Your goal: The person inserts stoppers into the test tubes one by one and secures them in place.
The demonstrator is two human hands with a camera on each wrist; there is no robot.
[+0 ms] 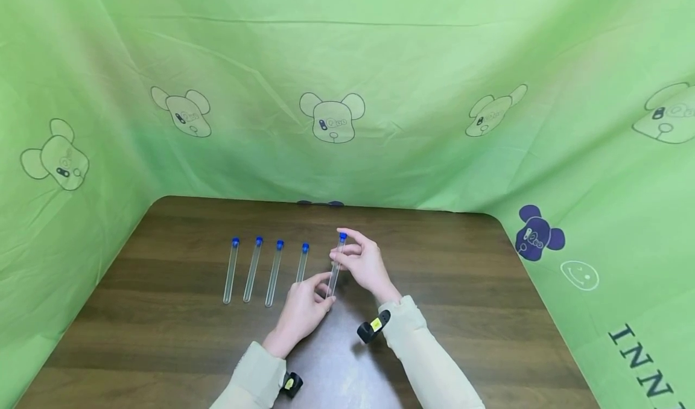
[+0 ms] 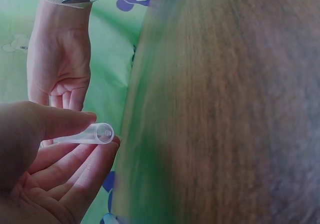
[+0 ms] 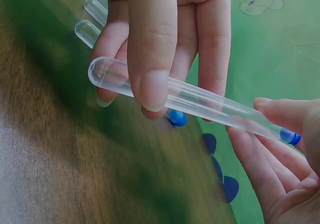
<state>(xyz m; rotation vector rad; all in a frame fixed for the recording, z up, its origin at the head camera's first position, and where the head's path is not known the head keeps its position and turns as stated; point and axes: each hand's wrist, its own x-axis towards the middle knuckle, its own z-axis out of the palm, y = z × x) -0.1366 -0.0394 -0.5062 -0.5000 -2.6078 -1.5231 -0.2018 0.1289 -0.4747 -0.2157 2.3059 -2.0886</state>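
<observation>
A clear test tube [image 3: 200,101] with a blue cap [image 1: 342,236] is held between both hands, its capped end pointing to the far side. My left hand [image 1: 305,309] pinches the tube near its rounded bottom, thumb on one side and fingers on the other. Close to the cap, my right hand [image 1: 368,266] pinches the upper part between thumb and fingers. In the left wrist view the tube's round end [image 2: 104,133] faces the camera. To the left, a capped tube [image 1: 303,263] lies on the table, its lower part hidden behind my left hand.
Three more blue-capped test tubes, the leftmost tube [image 1: 230,271], a second tube [image 1: 253,270] and a third tube [image 1: 274,274], lie in a row on the brown wooden table [image 1: 179,342]. A green printed cloth [image 1: 336,53] surrounds the table's back and sides.
</observation>
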